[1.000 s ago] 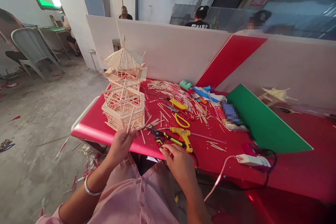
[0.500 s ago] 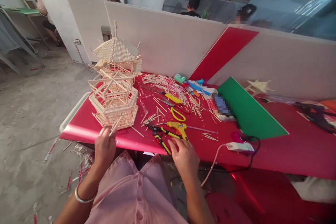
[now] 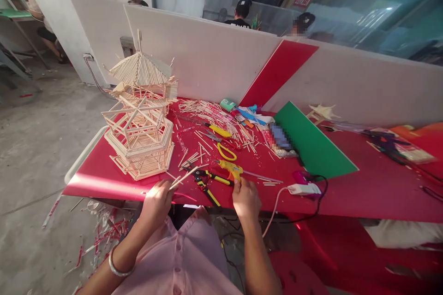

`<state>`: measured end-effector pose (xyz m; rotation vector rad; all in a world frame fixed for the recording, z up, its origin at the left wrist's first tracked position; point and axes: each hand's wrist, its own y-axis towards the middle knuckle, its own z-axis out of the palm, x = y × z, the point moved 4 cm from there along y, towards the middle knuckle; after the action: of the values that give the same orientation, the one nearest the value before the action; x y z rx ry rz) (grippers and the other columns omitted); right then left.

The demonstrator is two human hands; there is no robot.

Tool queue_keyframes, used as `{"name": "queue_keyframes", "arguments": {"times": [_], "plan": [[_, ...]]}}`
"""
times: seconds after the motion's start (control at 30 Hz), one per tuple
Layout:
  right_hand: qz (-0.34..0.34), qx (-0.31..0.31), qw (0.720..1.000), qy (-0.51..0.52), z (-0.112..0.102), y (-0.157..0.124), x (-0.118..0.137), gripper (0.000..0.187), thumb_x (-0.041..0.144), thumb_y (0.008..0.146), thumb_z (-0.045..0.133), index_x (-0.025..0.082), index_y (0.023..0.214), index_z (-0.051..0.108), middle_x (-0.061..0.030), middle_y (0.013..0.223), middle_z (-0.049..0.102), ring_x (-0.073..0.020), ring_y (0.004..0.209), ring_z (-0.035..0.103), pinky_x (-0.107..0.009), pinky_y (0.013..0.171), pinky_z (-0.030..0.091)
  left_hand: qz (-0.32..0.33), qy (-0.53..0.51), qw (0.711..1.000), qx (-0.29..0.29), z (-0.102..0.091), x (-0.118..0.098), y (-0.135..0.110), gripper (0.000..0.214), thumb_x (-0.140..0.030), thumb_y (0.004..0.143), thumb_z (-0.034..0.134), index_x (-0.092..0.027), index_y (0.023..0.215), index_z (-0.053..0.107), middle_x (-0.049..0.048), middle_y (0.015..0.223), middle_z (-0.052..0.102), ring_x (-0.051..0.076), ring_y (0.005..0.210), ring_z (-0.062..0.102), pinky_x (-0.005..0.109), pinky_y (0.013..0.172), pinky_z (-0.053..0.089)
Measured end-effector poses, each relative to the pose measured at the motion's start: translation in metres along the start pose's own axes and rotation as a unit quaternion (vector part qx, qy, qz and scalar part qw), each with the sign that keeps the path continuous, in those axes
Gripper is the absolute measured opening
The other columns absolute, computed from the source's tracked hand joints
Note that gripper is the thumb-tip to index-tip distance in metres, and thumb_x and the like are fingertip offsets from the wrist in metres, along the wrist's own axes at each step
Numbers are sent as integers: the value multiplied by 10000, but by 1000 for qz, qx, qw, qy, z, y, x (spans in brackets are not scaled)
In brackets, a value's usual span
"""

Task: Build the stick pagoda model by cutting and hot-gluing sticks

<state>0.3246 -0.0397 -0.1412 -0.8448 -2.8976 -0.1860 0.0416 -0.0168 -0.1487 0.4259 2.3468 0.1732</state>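
Note:
My left hand [image 3: 156,203] is closed on a couple of thin wooden sticks [image 3: 186,177], which point up and to the right above the table's front edge. The fingers of my right hand [image 3: 247,199] are closed around the handle of a yellow hot glue gun [image 3: 231,168], its nozzle facing left. Black-and-yellow pliers [image 3: 212,177] lie just left of the glue gun. Farther left stands a tiered pagoda model [image 3: 140,124] built of sticks, with a pointed roof and open framed storeys. Yellow-handled scissors [image 3: 225,151] rest behind the glue gun.
Loose sticks [image 3: 207,113] are heaped at the back of the red table [image 3: 346,198]. A green board [image 3: 311,143] leans to the right, near a white power strip [image 3: 304,189] with cables. White partitions [image 3: 200,55] border the back; several people are beyond.
My left hand has moved right, away from the pagoda's base, carrying the sticks. My right hand has taken hold of the glue gun handle. The view has shifted slightly right.

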Motion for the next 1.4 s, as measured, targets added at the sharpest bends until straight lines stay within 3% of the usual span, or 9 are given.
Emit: {"name": "queue_keyframes", "arguments": {"times": [0.23,0.37,0.5,0.7,0.8,0.87,0.97,1.2,1.4], "plan": [[-35,-89,995,-5,-24,60,19,395,285,995,322,83,1178,609,-198,1061,622,-284,1012,587,-328,735,416,81,12,997,5,32,-7,31,233,-156,919,441,-178,860,666,108,990,717,253,929,625,400,832,495],[-66,-60,996,-2,-12,109,34,337,248,967,398,68,1099,651,-204,1014,637,-273,945,607,-327,711,413,77,7,997,-3,43,-5,43,224,-149,903,474,-176,810,675,107,1045,719,252,951,636,413,857,493],[-111,-49,993,2,1,122,39,299,237,948,448,87,1095,659,-184,1020,644,-266,956,606,-328,744,420,74,2,997,-2,43,-1,43,205,-155,908,481,-176,860,680,85,1034,727,236,933,638,384,831,496],[-145,-85,985,34,-24,99,38,393,346,965,418,109,1209,615,-193,1136,609,-306,1067,557,-400,856,426,73,-2,997,21,42,-2,42,223,-172,916,476,-181,809,672,69,1038,719,227,895,612,383,816,470],[-273,-91,948,133,-35,52,51,444,494,919,491,192,1220,617,-151,1199,593,-288,1118,540,-401,919,430,65,1,997,36,42,-4,44,230,-176,921,468,-191,855,687,68,1058,711,227,910,603,389,825,459],[-358,-34,922,141,-25,14,59,508,514,863,576,246,1295,578,-131,1288,564,-293,1188,512,-426,970,418,61,-3,997,40,42,-5,45,234,-184,928,466,-197,902,697,71,1061,707,232,942,603,398,847,457],[-355,-23,931,86,-1,-22,58,495,437,875,581,244,1331,565,-145,1332,556,-325,1219,488,-502,1006,378,72,-31,996,45,45,-9,49,244,-200,936,467,-192,940,711,86,1058,701,240,994,604,408,891,458],[-244,-48,969,13,20,4,50,454,399,957,451,170,1330,568,-170,1371,558,-326,1179,511,-478,970,374,62,-74,995,27,57,-18,95,207,-186,905,507,-162,899,713,112,1129,676,251,1074,592,421,972,439],[-236,-101,966,25,-4,9,50,358,231,929,467,163,1249,612,-148,1338,581,-313,1206,486,-442,964,372,17,-98,993,-61,25,-39,111,287,-243,954,418,-158,752,604,80,852,624,195,816,586,318,750,458]]}}
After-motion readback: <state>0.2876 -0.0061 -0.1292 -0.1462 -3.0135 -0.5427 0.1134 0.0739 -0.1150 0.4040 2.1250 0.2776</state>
